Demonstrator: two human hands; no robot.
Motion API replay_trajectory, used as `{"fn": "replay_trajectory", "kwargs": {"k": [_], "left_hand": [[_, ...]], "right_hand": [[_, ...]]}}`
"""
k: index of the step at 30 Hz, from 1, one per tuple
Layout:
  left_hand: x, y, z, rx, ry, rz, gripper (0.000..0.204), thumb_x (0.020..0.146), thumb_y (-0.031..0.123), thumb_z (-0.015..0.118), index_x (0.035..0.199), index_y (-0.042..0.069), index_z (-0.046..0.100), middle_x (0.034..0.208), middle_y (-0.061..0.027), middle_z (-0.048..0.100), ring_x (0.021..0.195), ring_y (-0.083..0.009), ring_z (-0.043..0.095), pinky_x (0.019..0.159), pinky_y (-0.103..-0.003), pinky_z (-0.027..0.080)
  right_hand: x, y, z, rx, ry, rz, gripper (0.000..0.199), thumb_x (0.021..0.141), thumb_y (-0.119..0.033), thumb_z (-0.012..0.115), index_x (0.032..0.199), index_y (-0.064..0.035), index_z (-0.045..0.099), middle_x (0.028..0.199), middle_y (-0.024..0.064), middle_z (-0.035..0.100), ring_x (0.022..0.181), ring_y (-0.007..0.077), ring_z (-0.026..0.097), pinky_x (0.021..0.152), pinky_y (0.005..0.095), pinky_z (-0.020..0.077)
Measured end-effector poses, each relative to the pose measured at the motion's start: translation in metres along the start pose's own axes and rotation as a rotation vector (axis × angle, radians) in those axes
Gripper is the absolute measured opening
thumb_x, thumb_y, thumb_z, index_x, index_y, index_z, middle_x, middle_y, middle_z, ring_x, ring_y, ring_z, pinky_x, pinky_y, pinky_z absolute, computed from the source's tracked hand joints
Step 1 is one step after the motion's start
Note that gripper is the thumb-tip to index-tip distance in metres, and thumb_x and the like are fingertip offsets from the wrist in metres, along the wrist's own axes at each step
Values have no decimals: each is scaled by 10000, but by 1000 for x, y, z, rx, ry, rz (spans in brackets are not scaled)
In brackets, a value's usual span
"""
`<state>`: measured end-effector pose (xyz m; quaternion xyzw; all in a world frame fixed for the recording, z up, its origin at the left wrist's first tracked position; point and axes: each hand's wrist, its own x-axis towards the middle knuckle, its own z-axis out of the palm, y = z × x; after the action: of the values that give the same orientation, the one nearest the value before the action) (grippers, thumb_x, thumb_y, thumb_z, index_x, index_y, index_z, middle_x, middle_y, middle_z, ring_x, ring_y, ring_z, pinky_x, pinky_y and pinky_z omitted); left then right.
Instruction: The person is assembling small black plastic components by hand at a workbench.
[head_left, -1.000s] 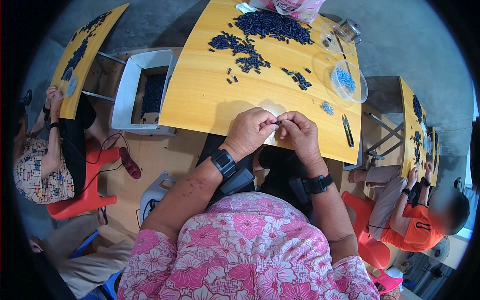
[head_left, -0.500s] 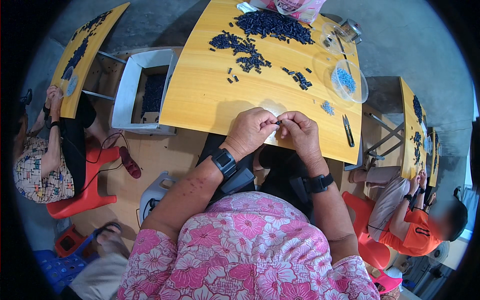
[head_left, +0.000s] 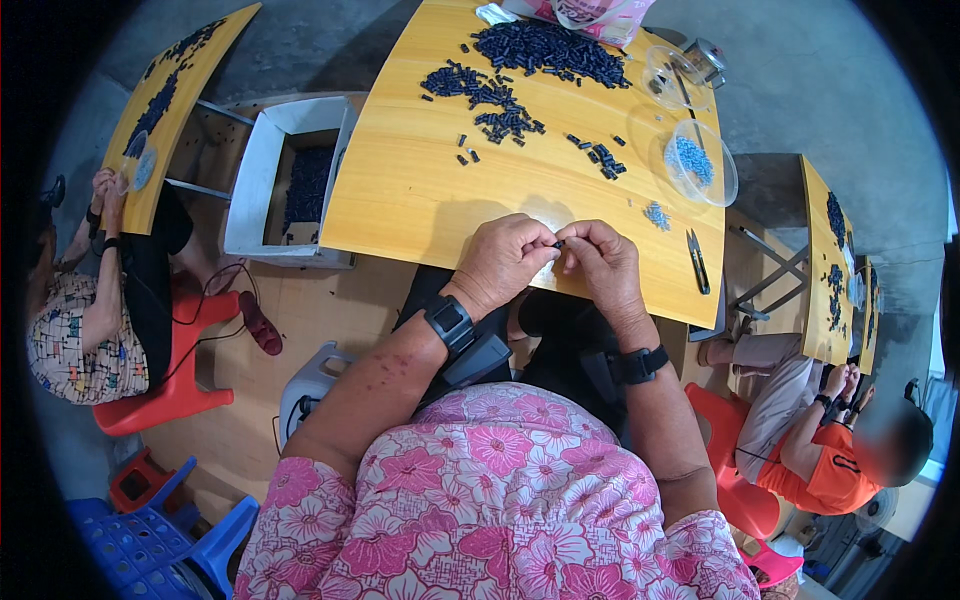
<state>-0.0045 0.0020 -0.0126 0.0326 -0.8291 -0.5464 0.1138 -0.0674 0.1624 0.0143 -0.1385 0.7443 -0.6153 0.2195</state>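
Pinching a small dark piece (head_left: 556, 243) between left hand (head_left: 503, 262) and right hand (head_left: 601, 266), fingertips pressed together on it at the near edge of the yellow table (head_left: 420, 200). Probably fitting or joining it; next calling for a steady push without letting it slip. Lying farther back, a heap of dark pieces (head_left: 545, 48); holding pale blue bits, a clear bowl (head_left: 700, 163); holding more dark pieces, a white box (head_left: 290, 180) at left.
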Motion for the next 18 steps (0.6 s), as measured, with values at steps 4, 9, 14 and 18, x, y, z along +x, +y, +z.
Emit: {"fn": "replay_trajectory", "kwargs": {"k": [4,9,14,18], "left_hand": [[0,1,-1,-13,-6,-4,106,777,56,732,864,22,681,771,-92,650,680,-186,640,635,-298,517],[2,1,-1,4,-10,2,102,775,54,731,850,12,677,767,-102,648,676,-203,636,633,-308,513],[2,3,-3,4,-16,-31,94,768,47,732,834,3,681,769,-118,649,679,-229,636,642,-314,514],[2,3,-3,-17,-19,-22,109,765,46,734,857,5,696,792,-122,663,698,-237,646,655,-319,517]], "right_hand": [[1,1,-1,0,-5,0,102,883,26,580,911,4,676,720,28,610,642,100,579,631,240,498],[5,8,-4,-406,13,-280,162,811,47,611,918,-49,686,807,90,648,698,223,623,672,301,521],[4,-8,-5,-657,-40,-482,164,769,15,636,901,-77,668,858,120,638,808,319,628,718,365,525],[4,-14,-8,-686,-83,-584,175,760,2,641,911,-83,664,836,119,625,789,324,629,708,379,523]]}}
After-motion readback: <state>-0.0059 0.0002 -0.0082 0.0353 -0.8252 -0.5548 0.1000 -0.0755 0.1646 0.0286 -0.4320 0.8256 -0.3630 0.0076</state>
